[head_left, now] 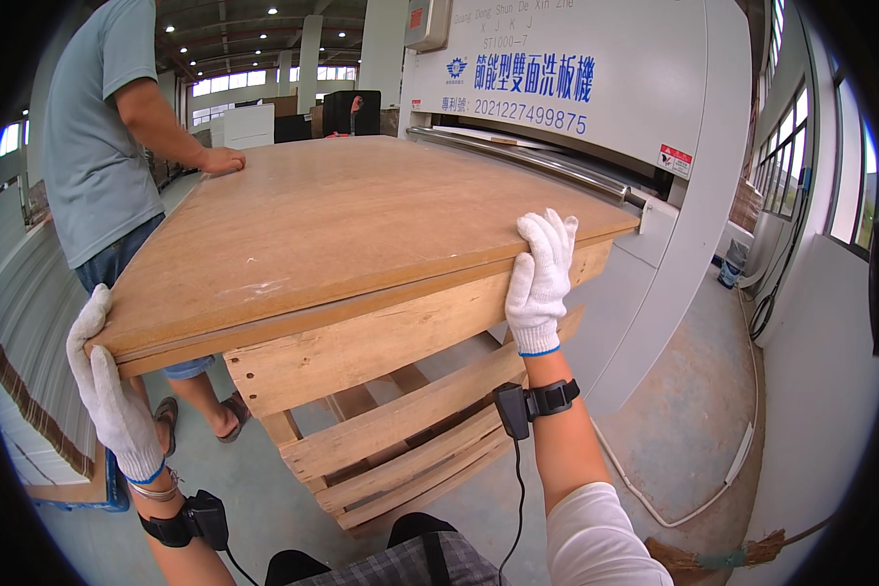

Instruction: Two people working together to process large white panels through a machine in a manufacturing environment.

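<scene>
1. While black strapped devices (513, 410) sit at both wrists, the wearer's checked clothing (391, 566) shows only partly between the forearms, cut off by the lower edge.
2. The left hand (107, 381), in a white knit glove, is at the near left corner of the brown board; its fingers are partly open and lightly bent against that corner. Some of the contact is hidden, so I cannot tell how firmly it holds.
3. The right hand (540, 283), gloved alike, lies against the near edge toward its right end, fingers almost straight and close together, reaching above the top surface. The glove covers its own contact; I cannot tell whether it grips or only presses.
4. Flat between the hands and the machine, the brown board (352, 215) has a smooth, faintly shiny, mottled tan top with whitish scuffs near the front. A dark seam runs along its near edge, perhaps between two sheets.
5. Below it stands a pale wooden pallet frame (410, 425) of slats, its upper part mostly covered.
6. At the far left side, a co-worker's bare hand (223, 160) rests on the board; the head is out of frame.
7. Along the far right side runs a metal roller (527, 161) of the white machine (703, 88), whose slot is too dark to read.
</scene>
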The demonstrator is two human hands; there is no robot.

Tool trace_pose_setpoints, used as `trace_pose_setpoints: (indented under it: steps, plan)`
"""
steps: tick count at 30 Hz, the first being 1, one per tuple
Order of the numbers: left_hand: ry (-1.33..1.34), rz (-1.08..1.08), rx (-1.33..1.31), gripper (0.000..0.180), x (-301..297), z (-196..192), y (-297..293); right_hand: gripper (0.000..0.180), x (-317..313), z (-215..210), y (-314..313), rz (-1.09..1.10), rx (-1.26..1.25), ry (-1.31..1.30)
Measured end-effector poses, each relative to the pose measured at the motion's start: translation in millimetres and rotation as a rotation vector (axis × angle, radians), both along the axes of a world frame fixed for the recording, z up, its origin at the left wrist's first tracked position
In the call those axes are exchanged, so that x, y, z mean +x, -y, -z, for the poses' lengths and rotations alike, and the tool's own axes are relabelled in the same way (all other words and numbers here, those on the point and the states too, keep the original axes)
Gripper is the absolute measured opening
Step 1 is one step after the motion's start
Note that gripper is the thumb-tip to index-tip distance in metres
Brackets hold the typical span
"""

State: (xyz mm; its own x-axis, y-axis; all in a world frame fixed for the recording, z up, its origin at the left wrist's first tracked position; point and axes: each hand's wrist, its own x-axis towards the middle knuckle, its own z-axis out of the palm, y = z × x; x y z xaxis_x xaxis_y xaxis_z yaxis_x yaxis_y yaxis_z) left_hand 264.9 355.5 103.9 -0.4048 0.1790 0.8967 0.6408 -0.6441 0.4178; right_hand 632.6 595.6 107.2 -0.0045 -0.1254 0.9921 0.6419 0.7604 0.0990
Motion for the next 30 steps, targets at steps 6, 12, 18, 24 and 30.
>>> trace_pose_setpoints:
  steps: [6,12,18,24,30]
  plan:
    - [-0.02,-0.021,-0.002,0.045,-1.1,-0.2,-1.0,0.029,0.4,0.0,-0.2,0.006,-0.007,0.005]
    - [-0.001,-0.014,-0.012,0.042,2.1,-1.6,1.5,0.029,-0.3,0.4,-0.7,0.007,-0.002,0.003]
    - [-0.029,-0.049,-0.006,0.042,2.4,-2.0,0.0,0.029,0.5,-0.1,0.3,0.002,-0.009,-0.002]
    - [-0.036,-0.013,-0.027,0.042,-4.0,0.8,3.3,0.029,-0.6,-0.2,0.4,-0.012,-0.006,-0.003]
    - [0.014,-0.03,0.002,0.042,3.7,-1.7,-1.2,0.029,2.7,-0.2,2.0,0.005,-0.013,0.006]
